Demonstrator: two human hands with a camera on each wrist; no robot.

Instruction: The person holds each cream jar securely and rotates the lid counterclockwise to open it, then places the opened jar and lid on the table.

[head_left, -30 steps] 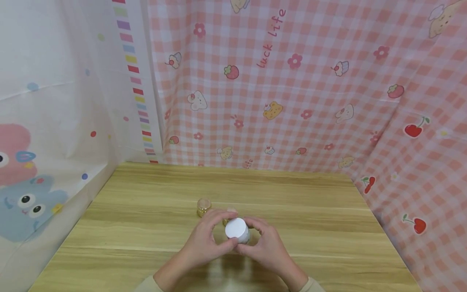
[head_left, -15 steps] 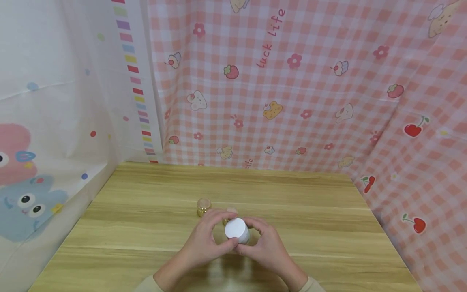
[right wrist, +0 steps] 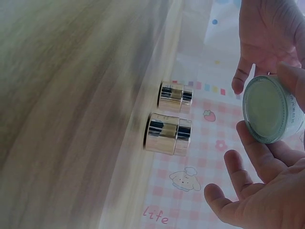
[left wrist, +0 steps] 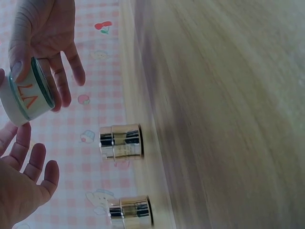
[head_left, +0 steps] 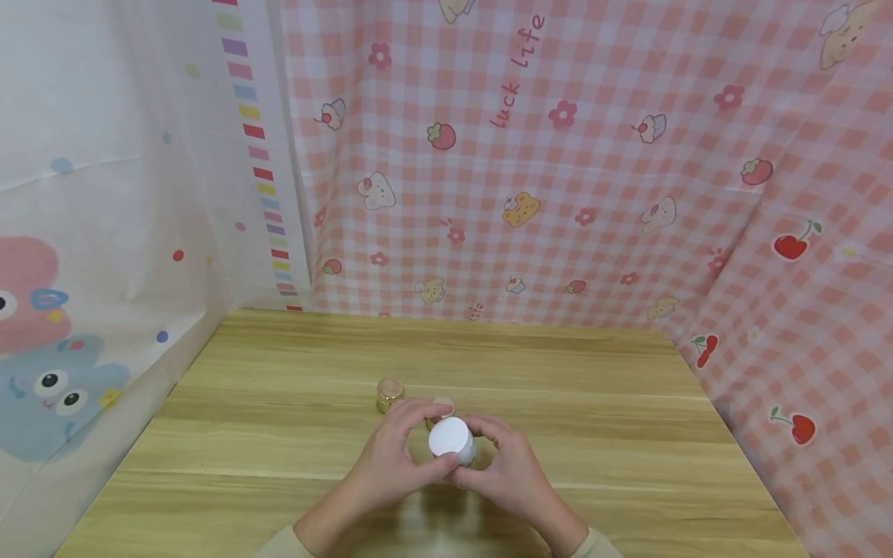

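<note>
Both hands hold a small cream jar (head_left: 452,439) above the table, its white lid facing up toward the head camera. My left hand (head_left: 387,457) grips it around the lid with thumb in front and fingertips behind. From the other side, my right hand (head_left: 514,474) holds the jar's body between thumb and fingers. Orange lettering shows on the jar's side (left wrist: 32,98) in the left wrist view. Its pale green base (right wrist: 264,109) is visible in the right wrist view. The remaining fingers of both hands spread loosely.
On the wooden table (head_left: 593,403), just beyond the hands, stands a shiny gold jar (head_left: 391,395). A second gold jar (right wrist: 167,134) stands near it, mostly hidden behind the left fingers in the head view. Pink checked cloth (head_left: 474,170) hangs behind, white printed cloth (head_left: 105,232) at left.
The left thumb has slid slightly to the right along the lid's edge, and the jar has shifted a touch left. The right hand and the gold jars stay put.
</note>
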